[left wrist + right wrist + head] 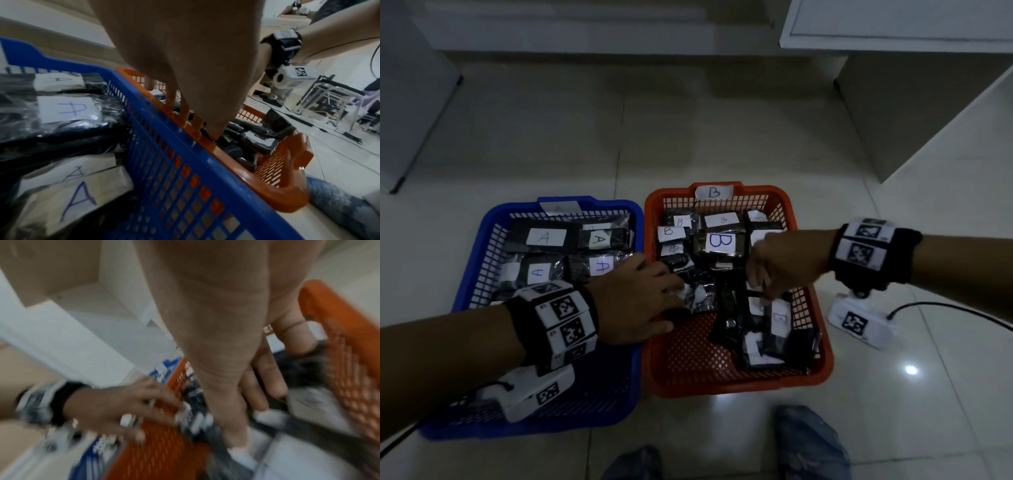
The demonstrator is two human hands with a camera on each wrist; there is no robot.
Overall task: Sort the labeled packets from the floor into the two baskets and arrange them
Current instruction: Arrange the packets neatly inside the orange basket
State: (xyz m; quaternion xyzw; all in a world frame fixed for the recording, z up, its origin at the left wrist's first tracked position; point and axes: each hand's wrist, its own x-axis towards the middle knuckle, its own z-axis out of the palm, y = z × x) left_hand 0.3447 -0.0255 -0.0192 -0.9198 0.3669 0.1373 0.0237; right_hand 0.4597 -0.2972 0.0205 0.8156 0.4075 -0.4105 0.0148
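A blue basket [482,240] on the left holds black packets with white "A" labels [546,237]. Beside it, an orange basket [823,342] tagged "B" holds several black packets with "B" labels [719,241]. My left hand [676,301] reaches across the blue rim into the orange basket, its straight fingers touching a crumpled packet [700,296]. My right hand [760,279] is curled and pinches the edge of a long black packet [731,308] in the basket's middle. In the right wrist view, which is blurred, its fingers [261,395] wrap that dark packet [298,423]. The left wrist view shows my left fingers [213,134] pointing down into the orange basket [287,191].
Both baskets stand side by side on a pale tiled floor [688,137]. White furniture stands at the back right [893,24] and a white panel at the left [407,102]. My knees [808,442] are just in front of the baskets. A black cable [945,308] trails right.
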